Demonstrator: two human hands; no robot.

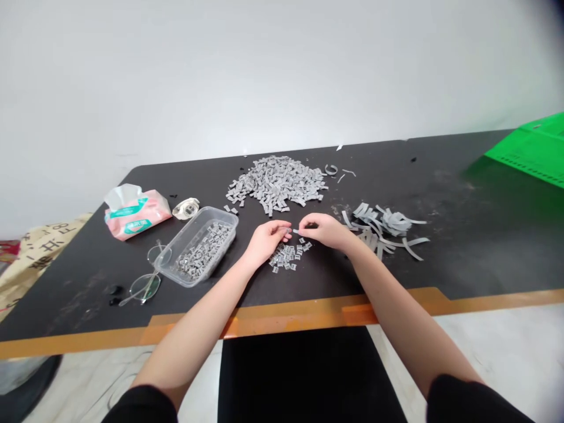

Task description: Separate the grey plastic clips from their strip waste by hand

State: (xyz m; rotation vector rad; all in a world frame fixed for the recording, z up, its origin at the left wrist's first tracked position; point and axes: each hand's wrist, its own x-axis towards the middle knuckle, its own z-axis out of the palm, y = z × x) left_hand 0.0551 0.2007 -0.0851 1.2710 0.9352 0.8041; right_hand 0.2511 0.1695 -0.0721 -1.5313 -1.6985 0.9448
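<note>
On my feed, the left hand (265, 242) and right hand (323, 230) are together, fingertips pinching a small grey plastic piece (295, 232) between them. Just below the hands lies a scatter of cut grey pieces (287, 257); a clear plastic tub (197, 247) sits to their left, long grey strips (381, 230) to their right.

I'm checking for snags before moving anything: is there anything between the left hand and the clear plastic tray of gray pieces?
Nothing visible stands in the way: only bare black tabletop lies between the left hand and the clear plastic tray.
</note>
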